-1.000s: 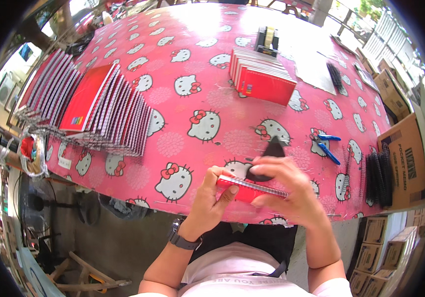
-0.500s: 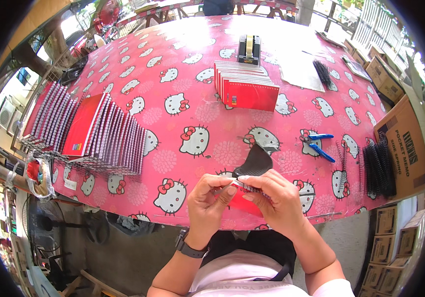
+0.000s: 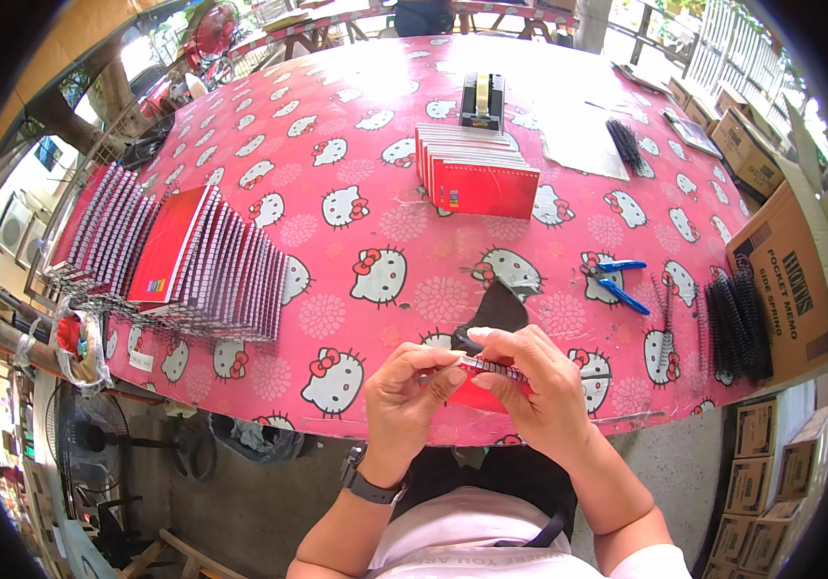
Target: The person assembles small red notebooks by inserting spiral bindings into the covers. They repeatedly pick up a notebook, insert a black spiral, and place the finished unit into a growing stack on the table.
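Note:
Both my hands hold a small red notebook point(image 3: 476, 398) at the table's near edge, with a dark spiral wire point(image 3: 493, 367) running along its top edge. My left hand point(image 3: 412, 388) pinches the left end of that edge between thumb and fingers. My right hand point(image 3: 528, 378) grips the wire side, thumb below and fingers above, hiding part of the spiral. Just beyond my fingers a black curved piece point(image 3: 499, 314) lies on the table. Blue-handled pliers point(image 3: 619, 285) rest to the right of it.
Stacked red spiral notebooks point(image 3: 206, 261) stand at the left. Red pads without visible wire point(image 3: 484, 183) sit mid-table before a tape dispenser point(image 3: 482, 99). Black wire spirals point(image 3: 737, 328) lie at the right beside a cardboard box point(image 3: 788, 280). A patterned pink cloth point(image 3: 380, 328) covers the table.
My right fingers have shifted slightly along the wire edge, and more of the spiral shows. The left hand keeps its pinch almost unmoved. The view has tilted a little.

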Tool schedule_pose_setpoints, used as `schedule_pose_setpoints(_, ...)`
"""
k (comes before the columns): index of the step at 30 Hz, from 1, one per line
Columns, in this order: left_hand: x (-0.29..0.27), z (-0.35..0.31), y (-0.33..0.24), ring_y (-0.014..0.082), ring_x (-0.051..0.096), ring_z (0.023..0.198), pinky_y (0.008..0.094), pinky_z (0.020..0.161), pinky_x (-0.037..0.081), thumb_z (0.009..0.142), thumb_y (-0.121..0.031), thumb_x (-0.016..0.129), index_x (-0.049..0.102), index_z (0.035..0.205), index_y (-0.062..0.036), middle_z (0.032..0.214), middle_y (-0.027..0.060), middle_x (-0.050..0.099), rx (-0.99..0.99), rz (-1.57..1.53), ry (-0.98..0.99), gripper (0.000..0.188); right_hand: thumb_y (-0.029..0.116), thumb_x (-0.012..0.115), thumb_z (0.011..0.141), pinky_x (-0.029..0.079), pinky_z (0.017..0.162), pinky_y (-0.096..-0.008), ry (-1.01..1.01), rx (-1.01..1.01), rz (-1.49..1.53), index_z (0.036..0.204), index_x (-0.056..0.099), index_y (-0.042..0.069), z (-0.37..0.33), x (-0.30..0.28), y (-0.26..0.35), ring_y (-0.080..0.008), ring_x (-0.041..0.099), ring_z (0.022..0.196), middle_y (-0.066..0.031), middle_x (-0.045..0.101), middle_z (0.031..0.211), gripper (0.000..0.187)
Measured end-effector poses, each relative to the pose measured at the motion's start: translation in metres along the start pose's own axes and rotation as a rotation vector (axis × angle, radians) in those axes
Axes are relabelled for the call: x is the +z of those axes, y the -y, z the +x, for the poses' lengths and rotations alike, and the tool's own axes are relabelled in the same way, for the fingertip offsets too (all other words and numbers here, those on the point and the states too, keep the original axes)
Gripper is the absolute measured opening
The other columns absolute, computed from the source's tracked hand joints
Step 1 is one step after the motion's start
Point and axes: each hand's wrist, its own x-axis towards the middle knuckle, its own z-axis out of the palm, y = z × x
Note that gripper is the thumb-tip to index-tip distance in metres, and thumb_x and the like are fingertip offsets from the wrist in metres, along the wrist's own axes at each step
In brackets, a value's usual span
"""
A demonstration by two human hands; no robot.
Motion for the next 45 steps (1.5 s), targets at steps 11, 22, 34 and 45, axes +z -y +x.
schedule_pose_setpoints(11, -0.002, -0.002, 0.001, 0.0112, 0.06, 0.085, 0.0233, 0.075, 0.048, 0.081, 0.004, 0.07, 0.069, 0.099, 0.0014, 0.094, 0.0061, 0.064, 0.019, 0.027, 0.0, 0.018, 0.003, 0.068, 0.081, 0.049, 0.065, -0.0345, -0.08, 0.038, 0.1, 0.111, 0.06, 0.003, -0.004, 0.009, -0.001, -0.0257, 0.06, 0.073, -0.0118, 0.065, 0.084, 0.031)
schedule_pose_setpoints(22, -0.005, -0.006, 0.004, 0.0125, 0.063, 0.085, 0.024, 0.074, 0.051, 0.077, 0.009, 0.071, 0.068, 0.094, 0.002, 0.095, 0.008, 0.066, 0.048, -0.03, 0.04, 0.018, 0.012, 0.076, 0.077, 0.047, 0.064, -0.0321, 0.067, 0.044, 0.122, 0.092, 0.059, 0.001, 0.005, 0.0, 0.003, -0.0244, 0.057, 0.074, -0.0102, 0.056, 0.081, 0.025)
schedule_pose_setpoints(34, -0.009, -0.004, -0.021, 0.007, 0.054, 0.079, 0.0218, 0.07, 0.044, 0.089, -0.011, 0.067, 0.061, 0.1, -0.0051, 0.089, 0.0002, 0.059, 0.089, 0.365, -0.029, 0.014, 0.012, 0.064, 0.086, 0.046, 0.08, -0.039, 0.055, -0.008, 0.017, 0.11, 0.057, -0.001, 0.001, 0.004, 0.01, -0.0324, 0.056, 0.092, -0.015, 0.061, 0.1, 0.028)
schedule_pose_setpoints(45, -0.155, 0.191, -0.229, 0.0232, 0.057, 0.072, 0.033, 0.071, 0.044, 0.097, -0.024, 0.045, 0.058, 0.091, -0.0023, 0.078, 0.0125, 0.06, 0.577, 1.538, 0.074, 0.026, 0.012, 0.068, 0.081, 0.042, 0.095, -0.04, 0.004, 0.201, 0.001, 0.114, 0.061, 0.002, -0.019, -0.01, -0.029, -0.0315, 0.054, 0.11, -0.015, 0.06, 0.117, 0.035)
